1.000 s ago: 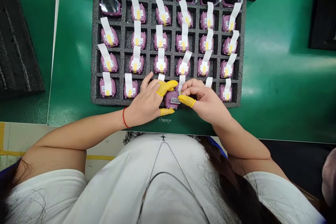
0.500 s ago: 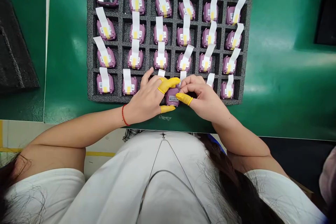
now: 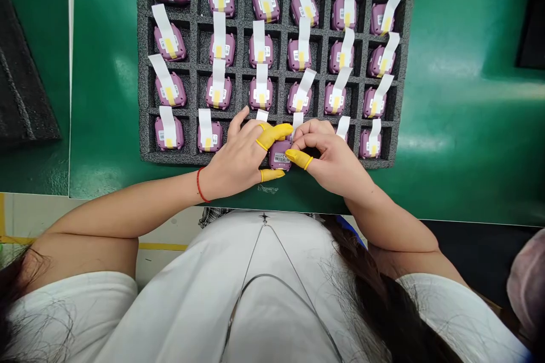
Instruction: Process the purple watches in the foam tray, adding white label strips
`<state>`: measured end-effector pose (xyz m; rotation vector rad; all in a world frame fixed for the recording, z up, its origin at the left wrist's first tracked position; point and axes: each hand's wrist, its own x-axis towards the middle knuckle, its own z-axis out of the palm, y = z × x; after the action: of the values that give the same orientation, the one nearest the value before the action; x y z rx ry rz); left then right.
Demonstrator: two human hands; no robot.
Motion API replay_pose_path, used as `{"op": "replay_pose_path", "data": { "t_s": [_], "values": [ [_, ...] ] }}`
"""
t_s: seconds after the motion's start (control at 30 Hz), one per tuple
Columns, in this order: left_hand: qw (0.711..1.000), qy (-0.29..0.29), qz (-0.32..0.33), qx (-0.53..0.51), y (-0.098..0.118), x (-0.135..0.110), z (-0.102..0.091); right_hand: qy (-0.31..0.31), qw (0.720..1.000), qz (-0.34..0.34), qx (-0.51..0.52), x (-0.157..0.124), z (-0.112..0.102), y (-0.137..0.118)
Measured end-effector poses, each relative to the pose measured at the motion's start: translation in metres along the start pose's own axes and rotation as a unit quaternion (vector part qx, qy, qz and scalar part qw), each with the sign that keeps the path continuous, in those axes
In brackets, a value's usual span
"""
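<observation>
Two hands: left hand (image 3: 236,153), right hand (image 3: 330,159), both closed on pink watch (image 3: 280,155), lifted slightly from bottom row of foam tray (image 3: 145,68); yellow finger cots (image 3: 272,135) pinch case edges, pressure best kept gentle, even.

I'm pinching a pink watch (image 3: 280,156) between my yellow-capped fingertips (image 3: 272,135), back side up, small printed label showing, low over the bottom row of the foam tray (image 3: 143,147), with a white paper strip (image 3: 297,123) sticking up just behind it.
</observation>
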<state>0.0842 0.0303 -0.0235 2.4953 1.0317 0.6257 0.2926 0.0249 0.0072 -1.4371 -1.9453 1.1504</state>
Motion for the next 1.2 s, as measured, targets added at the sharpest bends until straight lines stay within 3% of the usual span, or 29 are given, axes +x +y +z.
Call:
{"op": "replay_pose_path", "data": {
  "t_s": [0.27, 0.47, 0.63, 0.77, 0.9, 0.97, 1.03, 1.2],
  "values": [
    [1.000, 0.004, 0.005, 0.007, -0.001, 0.000, 0.001, 0.025, 0.999, -0.024, -0.018, -0.002, 0.004, 0.002],
    [1.000, 0.003, 0.004, 0.001, 0.000, 0.000, 0.001, 0.060, 0.991, -0.085, -0.085, -0.005, 0.009, 0.003],
    [1.000, -0.007, -0.005, -0.001, 0.001, 0.000, -0.001, 0.054, 0.987, -0.072, -0.135, -0.006, 0.003, 0.001],
    [0.997, -0.074, 0.013, -0.026, -0.003, 0.001, -0.014, 0.074, 0.990, -0.055, -0.106, -0.004, -0.001, 0.004],
    [0.981, -0.180, 0.063, -0.038, -0.009, 0.003, -0.031, 0.053, 0.986, -0.057, -0.145, 0.000, 0.007, 0.008],
    [0.978, -0.199, 0.056, -0.037, -0.010, 0.004, -0.033, 0.052, 0.984, -0.051, -0.161, 0.002, 0.012, 0.009],
    [0.982, -0.185, 0.029, -0.030, -0.007, 0.007, -0.030, 0.057, 0.985, -0.045, -0.156, 0.004, 0.016, 0.010],
    [0.995, -0.085, -0.048, 0.001, 0.008, 0.010, -0.013, 0.088, 0.989, -0.052, -0.104, 0.006, 0.015, 0.012]
  ]
}}
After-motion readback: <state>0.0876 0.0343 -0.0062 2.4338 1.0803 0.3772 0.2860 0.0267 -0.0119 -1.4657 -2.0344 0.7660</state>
